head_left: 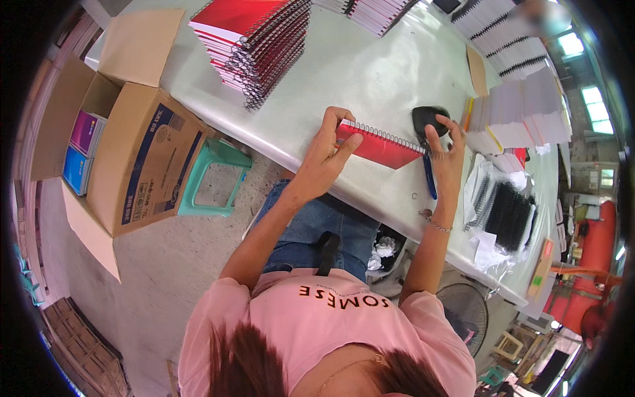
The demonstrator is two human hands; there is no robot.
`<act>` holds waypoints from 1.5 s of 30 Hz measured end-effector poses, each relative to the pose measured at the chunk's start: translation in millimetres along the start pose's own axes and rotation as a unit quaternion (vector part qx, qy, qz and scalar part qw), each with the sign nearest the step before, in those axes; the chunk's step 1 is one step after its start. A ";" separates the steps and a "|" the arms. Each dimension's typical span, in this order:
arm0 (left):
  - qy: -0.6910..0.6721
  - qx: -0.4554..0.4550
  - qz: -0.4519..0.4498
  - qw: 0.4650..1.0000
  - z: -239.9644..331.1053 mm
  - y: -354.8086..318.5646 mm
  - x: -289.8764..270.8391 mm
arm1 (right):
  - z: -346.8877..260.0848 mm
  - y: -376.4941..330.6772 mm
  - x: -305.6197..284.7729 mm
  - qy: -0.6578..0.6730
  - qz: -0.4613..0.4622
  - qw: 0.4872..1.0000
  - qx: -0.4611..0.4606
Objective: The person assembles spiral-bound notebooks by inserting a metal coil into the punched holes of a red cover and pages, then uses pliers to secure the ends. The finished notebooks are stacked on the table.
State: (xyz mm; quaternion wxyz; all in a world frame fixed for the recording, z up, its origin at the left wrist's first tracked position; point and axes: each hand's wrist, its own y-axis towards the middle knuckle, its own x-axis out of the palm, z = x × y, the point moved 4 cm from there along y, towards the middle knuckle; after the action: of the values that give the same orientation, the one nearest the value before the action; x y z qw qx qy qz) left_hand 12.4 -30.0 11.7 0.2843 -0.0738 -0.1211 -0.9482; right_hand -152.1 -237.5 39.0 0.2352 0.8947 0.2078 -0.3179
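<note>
My left hand [334,145] is closed on the left end of a red spiral-bound notebook [390,149], thumb on the cover and fingers behind. The notebook is tilted above the table's near edge, its wire coil along the upper side. My right hand [448,149] is beside the notebook's right end, thumb and fingers curved and apart, with nothing visible between them. Behind its fingers sits a rounded black object [426,118], partly covered. A dark blue tool handle [430,177] lies between the notebook and my right wrist; its other end is hidden.
Red spiral notebooks [264,49] stand stacked at far left. Paper stacks [522,109] and black binding coils [506,215] occupy the table's right side. An open cardboard box [142,162] rests by a green stool [215,175] on the left. A fan [463,314] stands below right.
</note>
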 end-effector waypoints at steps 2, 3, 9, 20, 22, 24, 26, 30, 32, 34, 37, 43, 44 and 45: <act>0.007 0.026 0.028 0.999 3.8 -3.4 5.2 | 7.2 -15.8 -9.4 -0.051 0.012 0.998 0.030; 0.012 0.037 0.039 0.998 6.9 -4.2 6.9 | 9.7 -26.2 -11.5 -0.078 0.003 0.996 0.046; 0.085 0.072 0.071 0.991 4.5 0.0 3.6 | 22.0 -71.8 -16.2 -0.161 0.041 0.985 0.048; 0.109 0.046 0.109 0.987 9.9 0.4 5.8 | 16.3 -51.6 -49.4 0.316 0.195 0.910 0.186; 0.110 0.059 0.132 0.983 6.4 -0.2 6.4 | -1.9 -56.2 -49.7 0.321 0.206 0.911 0.159; 0.130 0.051 0.137 0.981 4.6 -2.5 4.4 | -28.8 -63.8 -45.3 0.292 0.201 0.926 0.128; 0.144 0.049 0.148 0.977 5.9 -4.0 5.9 | -55.4 -74.9 -37.9 0.224 0.186 0.952 0.093; 0.166 0.038 0.166 0.971 5.6 -7.0 4.6 | -87.5 -98.7 2.9 0.198 0.055 0.979 0.009; 0.180 0.021 0.154 0.971 6.0 -8.2 4.0 | -94.8 -106.8 23.2 0.230 0.011 0.973 0.008; 0.198 0.003 0.132 0.971 13.7 -6.0 7.8 | -95.2 -112.2 37.9 0.252 -0.002 0.968 0.010; 0.127 0.030 0.105 0.986 13.4 -4.5 13.3 | -89.0 -112.0 50.1 0.201 0.005 0.980 -0.011; 0.109 -0.037 0.096 0.989 13.1 -4.2 8.6 | -90.0 -111.3 50.8 0.183 -0.004 0.983 -0.032; 0.110 -0.050 0.093 0.988 14.2 -4.7 8.9 | -90.7 -112.7 49.7 0.187 -0.008 0.982 -0.037; 0.110 -0.063 0.089 0.988 17.0 -5.3 9.0 | -90.5 -115.2 49.4 0.176 -0.012 0.984 -0.032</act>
State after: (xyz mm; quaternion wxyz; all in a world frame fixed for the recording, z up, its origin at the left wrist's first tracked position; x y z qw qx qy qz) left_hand 3.2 -25.8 28.9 0.3739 0.0031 -0.0221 -0.9272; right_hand -134.4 -84.0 35.0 0.2201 0.9260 0.2667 -0.1518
